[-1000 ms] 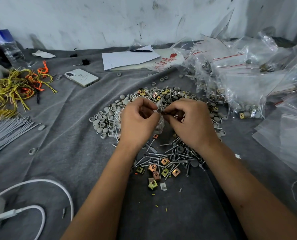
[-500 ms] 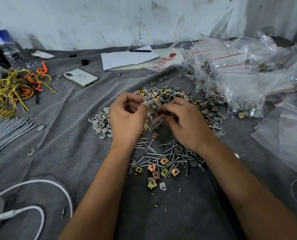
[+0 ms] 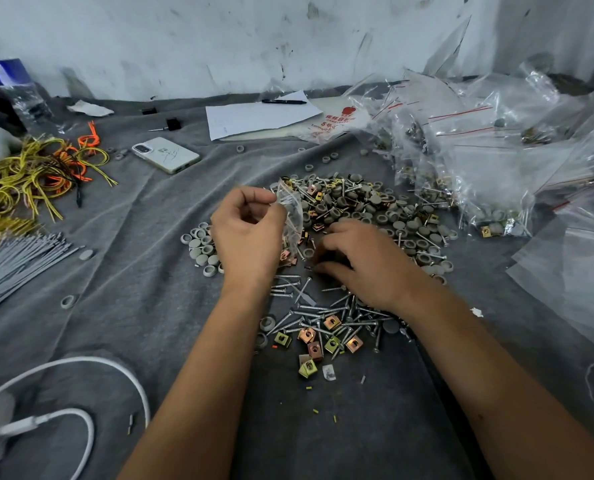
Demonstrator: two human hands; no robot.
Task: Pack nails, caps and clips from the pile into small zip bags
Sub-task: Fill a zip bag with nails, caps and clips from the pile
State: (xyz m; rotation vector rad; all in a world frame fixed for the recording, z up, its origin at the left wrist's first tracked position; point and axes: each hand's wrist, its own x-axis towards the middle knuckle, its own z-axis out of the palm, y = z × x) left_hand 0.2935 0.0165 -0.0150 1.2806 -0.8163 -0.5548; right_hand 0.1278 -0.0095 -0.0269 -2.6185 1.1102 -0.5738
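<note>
Left hand (image 3: 248, 233): it pinched a small zip bag (image 3: 291, 211) at the mouth and held it up over the pile (image 3: 357, 216), nails already visible inside.
Right hand (image 3: 364, 261): it lay low on the pile with fingers curled down into the parts; whether it held anything, I couldn't tell.
Parts: grey caps (image 3: 202, 249), loose nails (image 3: 318, 311) and square clips (image 3: 332, 322) lay spread on the grey cloth (image 3: 143, 306).
Doing it well: I'd have kept the bag mouth open and just beside the picking hand, taking few pieces at once.
Risk: nail points could have pierced the thin film.
Filled bags (image 3: 479, 174): heaped well apart, at the right.

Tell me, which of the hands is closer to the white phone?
Left. The left hand is just right of the phone; the right hand sits farther right, over the pile.
</note>
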